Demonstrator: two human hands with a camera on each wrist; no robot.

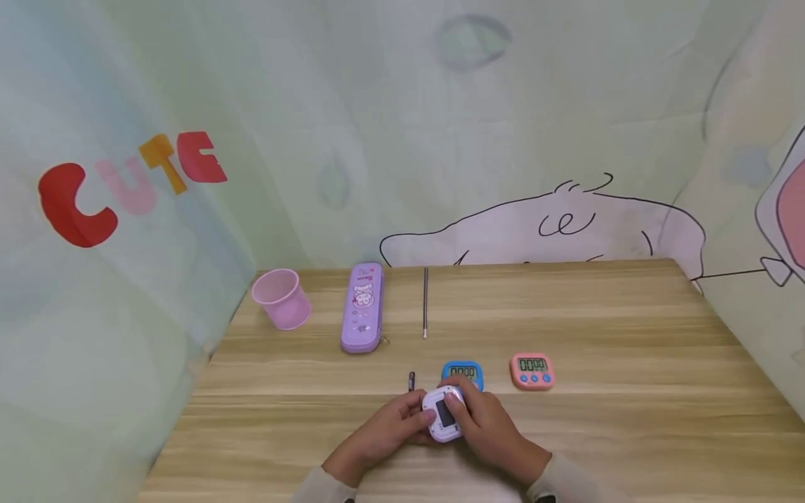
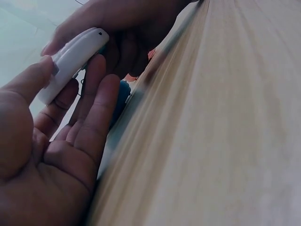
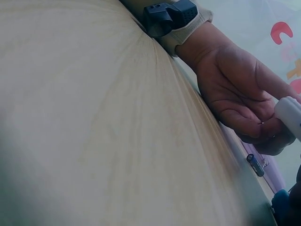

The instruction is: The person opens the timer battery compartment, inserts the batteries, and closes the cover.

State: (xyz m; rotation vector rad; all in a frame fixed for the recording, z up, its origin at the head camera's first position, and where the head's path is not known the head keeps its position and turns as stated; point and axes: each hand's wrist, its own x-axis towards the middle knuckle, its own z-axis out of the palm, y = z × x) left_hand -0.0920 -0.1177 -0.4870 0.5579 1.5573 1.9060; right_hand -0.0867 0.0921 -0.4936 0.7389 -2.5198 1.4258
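Observation:
Both hands hold a small white device, shaped like the timers on the table, tilted with its back and a dark rectangular patch facing up. My left hand grips its left side, thumb on the near face and fingers beneath. From the right, my right hand grips it with the thumb laid over the back. In the left wrist view the white casing shows edge-on between the two hands. Just beyond them lies a blue timer, partly covered by the right hand. A dark AAA-type battery lies beyond the left hand.
A pink timer lies to the right of the blue one. Farther back are a pencil, a purple zipped pencil case and a pink cup near the left edge. A printed curtain surrounds the wooden table.

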